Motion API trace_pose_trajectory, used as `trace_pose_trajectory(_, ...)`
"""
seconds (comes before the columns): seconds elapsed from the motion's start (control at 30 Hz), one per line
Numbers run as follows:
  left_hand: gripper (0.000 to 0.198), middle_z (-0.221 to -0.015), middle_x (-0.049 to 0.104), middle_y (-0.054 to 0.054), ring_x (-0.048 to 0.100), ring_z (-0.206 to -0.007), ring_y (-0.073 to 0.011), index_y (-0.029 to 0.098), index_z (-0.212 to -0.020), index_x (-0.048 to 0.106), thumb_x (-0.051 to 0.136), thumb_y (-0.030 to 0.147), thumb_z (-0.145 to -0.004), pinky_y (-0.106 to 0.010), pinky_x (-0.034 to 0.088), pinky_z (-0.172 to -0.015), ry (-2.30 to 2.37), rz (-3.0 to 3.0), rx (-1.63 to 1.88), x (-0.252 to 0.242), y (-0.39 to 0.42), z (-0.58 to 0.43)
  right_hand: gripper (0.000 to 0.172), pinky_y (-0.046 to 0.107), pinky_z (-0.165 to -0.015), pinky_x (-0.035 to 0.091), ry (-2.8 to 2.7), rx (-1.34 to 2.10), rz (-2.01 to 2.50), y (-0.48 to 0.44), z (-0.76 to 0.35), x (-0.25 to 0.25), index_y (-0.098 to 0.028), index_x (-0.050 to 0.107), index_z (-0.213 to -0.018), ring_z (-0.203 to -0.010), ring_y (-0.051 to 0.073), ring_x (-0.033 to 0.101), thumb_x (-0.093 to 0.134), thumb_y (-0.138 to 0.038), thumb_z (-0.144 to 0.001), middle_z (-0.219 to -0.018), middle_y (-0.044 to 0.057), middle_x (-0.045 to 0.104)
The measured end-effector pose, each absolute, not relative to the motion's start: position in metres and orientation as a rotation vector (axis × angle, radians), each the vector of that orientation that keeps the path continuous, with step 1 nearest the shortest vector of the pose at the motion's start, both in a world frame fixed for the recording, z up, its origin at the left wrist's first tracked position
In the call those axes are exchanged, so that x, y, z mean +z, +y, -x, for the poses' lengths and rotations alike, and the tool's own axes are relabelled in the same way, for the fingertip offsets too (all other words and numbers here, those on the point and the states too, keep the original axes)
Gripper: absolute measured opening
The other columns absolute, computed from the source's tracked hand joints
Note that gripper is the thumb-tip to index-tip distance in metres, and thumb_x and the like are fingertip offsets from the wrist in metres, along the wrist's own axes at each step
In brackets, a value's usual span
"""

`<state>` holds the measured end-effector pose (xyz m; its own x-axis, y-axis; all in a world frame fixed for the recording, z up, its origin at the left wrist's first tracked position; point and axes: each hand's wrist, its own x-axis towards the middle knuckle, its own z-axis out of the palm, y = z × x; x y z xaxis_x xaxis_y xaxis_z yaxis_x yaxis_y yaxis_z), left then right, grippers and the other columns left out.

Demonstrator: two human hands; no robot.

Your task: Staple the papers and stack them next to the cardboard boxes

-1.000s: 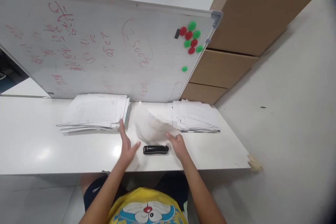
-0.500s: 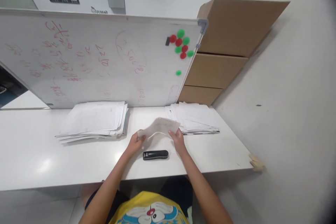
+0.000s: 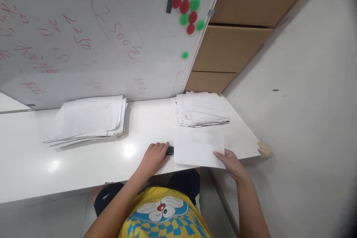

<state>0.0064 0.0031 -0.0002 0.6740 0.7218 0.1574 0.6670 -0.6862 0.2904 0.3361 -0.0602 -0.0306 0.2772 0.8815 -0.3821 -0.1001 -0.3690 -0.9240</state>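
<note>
My right hand (image 3: 231, 159) pinches the near corner of a sheet of white paper (image 3: 199, 148), which lies flat over the table's front edge just in front of the right paper stack (image 3: 199, 108). My left hand (image 3: 154, 155) is curled over a black stapler (image 3: 169, 150); only the stapler's right end shows, between the fingers and the sheet.
A second, larger paper stack (image 3: 87, 118) lies at the left on the white table (image 3: 33, 167). A whiteboard (image 3: 83, 37) with red writing and red and green magnets (image 3: 188, 7) leans behind. Cardboard boxes (image 3: 237, 48) are stacked at the back right.
The sheet, held curled in both hands above the stapler, now lies flat to the right in my right hand alone. My left hand has dropped onto the stapler. The view has tilted down.
</note>
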Motion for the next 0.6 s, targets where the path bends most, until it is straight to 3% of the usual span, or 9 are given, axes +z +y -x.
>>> trace_pose_trajectory(0.13,0.033,-0.099,0.067,-0.01,0.061,-0.088,-0.0249,0.016,-0.123,0.051,0.047,0.032,-0.094,-0.038,0.044,-0.073,1.164,-2.821,0.312,-0.022,0.014,-0.009,0.052,0.045,-0.084,0.054,-0.773,1.368,1.693,-0.084,-0.348,-0.032,-0.015,0.073,-0.092,-0.091,0.033,0.07,0.08,-0.055,-0.059,-0.094,0.014,0.075)
trace_pose_trajectory(0.6,0.034,-0.098,0.066,-0.01,0.06,-0.082,-0.0231,0.014,-0.12,0.052,0.04,0.035,-0.097,-0.036,0.042,-0.072,1.238,-2.915,0.474,-0.026,0.015,-0.009,0.052,0.046,-0.096,0.048,-0.826,1.443,1.564,-0.07,-0.352,-0.033,-0.016,0.073,-0.098,-0.1,0.031,0.068,0.08,-0.052,-0.061,-0.105,0.013,0.073)
